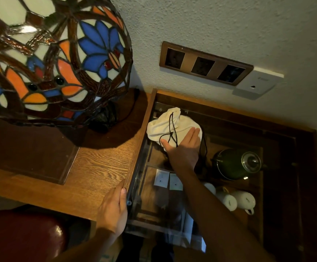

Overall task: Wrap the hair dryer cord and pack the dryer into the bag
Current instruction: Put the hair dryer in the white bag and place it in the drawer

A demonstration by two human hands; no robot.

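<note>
**Bag in the drawer, my palm on it**

My right hand (184, 146) lies flat on the white bag (165, 127), fingers straight and together, gripping nothing. The bag is bunched shut at its neck, toward 12 o'clock, and its black drawstring (172, 129) trails across the cloth and under my palm. It looks full, but I cannot see the dryer itself. The bag sits in the far left corner of the open drawer (140, 154), under a glass top.

At 3 o'clock from the bag stands a dark kettle (237, 164). At 5 o'clock lie white cups (235, 200) on their sides. Two white sachets (168, 179) lie at 6 o'clock, beside my forearm.

My left hand (114, 208) rests against the drawer's left edge, fingers loosely curled along the wood, thumb hidden. The lamp (49, 57) stands at 10 o'clock on the table (97, 163).
</note>
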